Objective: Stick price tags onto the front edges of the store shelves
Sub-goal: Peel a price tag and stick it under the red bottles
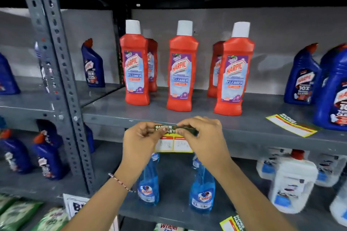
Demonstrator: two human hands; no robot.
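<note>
A yellow, red and white price tag (173,143) with a green "SUPER MARKET" header lies against the front edge of the grey middle shelf (262,135). My left hand (139,140) pinches the header's left end. My right hand (203,138) pinches its right end, where the top strip is folded over. A second price tag (292,124) lies flat on top of the same shelf to the right. A third tag (231,224) hangs on the lower shelf's front edge at bottom right.
Several red Harpic bottles (181,73) stand on the middle shelf behind my hands, with blue Harpic bottles (302,77) right and left. Blue Colin spray bottles (201,191) and white jugs (292,182) fill the shelf below. A perforated grey upright (56,65) rises at left.
</note>
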